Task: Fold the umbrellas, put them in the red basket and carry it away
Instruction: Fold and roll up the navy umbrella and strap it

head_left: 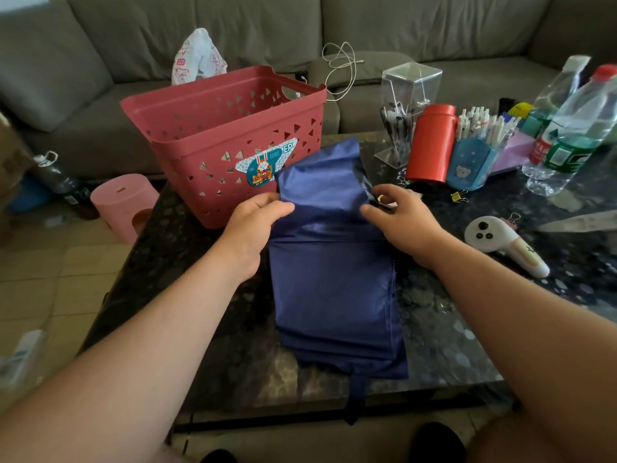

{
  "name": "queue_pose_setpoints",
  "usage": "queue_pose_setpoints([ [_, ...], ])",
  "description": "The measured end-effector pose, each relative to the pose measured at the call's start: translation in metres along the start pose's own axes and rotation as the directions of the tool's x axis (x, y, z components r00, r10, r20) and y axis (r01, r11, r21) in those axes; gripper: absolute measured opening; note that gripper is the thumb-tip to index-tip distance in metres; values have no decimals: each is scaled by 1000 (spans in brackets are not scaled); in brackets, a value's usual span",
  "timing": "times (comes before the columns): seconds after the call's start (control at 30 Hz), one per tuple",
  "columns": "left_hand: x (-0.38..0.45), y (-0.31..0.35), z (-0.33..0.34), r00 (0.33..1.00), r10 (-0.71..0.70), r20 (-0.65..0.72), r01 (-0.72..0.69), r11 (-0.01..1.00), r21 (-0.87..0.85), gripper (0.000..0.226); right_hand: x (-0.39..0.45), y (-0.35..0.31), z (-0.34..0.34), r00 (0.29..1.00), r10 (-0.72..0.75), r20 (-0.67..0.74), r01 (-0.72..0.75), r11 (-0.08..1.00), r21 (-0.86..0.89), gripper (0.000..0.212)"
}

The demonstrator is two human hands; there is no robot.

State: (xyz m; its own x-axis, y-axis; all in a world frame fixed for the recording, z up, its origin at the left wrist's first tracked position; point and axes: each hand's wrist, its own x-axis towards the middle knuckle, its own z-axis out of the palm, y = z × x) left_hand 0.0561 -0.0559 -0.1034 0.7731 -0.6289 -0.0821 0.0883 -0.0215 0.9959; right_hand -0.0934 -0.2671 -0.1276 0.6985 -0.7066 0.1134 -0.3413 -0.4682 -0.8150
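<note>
A navy blue umbrella (334, 289) lies flattened lengthwise on the dark stone table (200, 295), its strap hanging over the near edge. My left hand (253, 218) pinches the fabric at its left side near the far end. My right hand (400, 215) grips the fabric at the right side, fingers curled into a fold. The red basket (207, 128) stands upright just beyond the umbrella to the left, touching its far tip. I cannot see into the basket's bottom.
To the right stand a red canister (430, 145), a blue pen holder (470, 165), a clear plastic box (407, 105), plastic bottles (574, 128) and a white controller (504, 242). A pink stool (123, 205) sits left of the table. A grey sofa (367, 28) lies behind.
</note>
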Motion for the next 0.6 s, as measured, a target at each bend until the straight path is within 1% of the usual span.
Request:
queue_pose_setpoints([
  [0.07,-5,2,-1,997,60,38,-59,998,-23,13,0,-6,-1,1000,15,-16,-13,997,70,65],
  [0.13,-10,3,-1,991,117,63,-116,993,-23,8,-3,-13,-3,999,33,-43,-28,992,123,63],
  [0.2,-17,6,-2,986,150,67,-148,989,-29,8,-6,-18,-6,998,49,-48,-39,979,200,50],
  [0.27,-21,7,-2,985,169,46,-168,985,-26,17,-10,-22,-8,999,28,-28,-19,960,279,31],
  [0.3,-23,7,-3,982,187,34,-187,982,5,24,-13,-25,-9,1000,4,-10,0,951,310,24],
  [0.4,-33,8,-5,968,249,40,-252,960,123,36,-22,-33,-11,998,-25,52,2,921,389,31],
  [0.47,-40,10,-6,952,302,58,-307,937,164,42,-26,-38,-14,997,-30,67,-2,902,432,26],
  [0.6,-47,12,-9,921,382,76,-387,873,297,51,-39,-51,-28,995,-81,62,47,906,420,14],
])
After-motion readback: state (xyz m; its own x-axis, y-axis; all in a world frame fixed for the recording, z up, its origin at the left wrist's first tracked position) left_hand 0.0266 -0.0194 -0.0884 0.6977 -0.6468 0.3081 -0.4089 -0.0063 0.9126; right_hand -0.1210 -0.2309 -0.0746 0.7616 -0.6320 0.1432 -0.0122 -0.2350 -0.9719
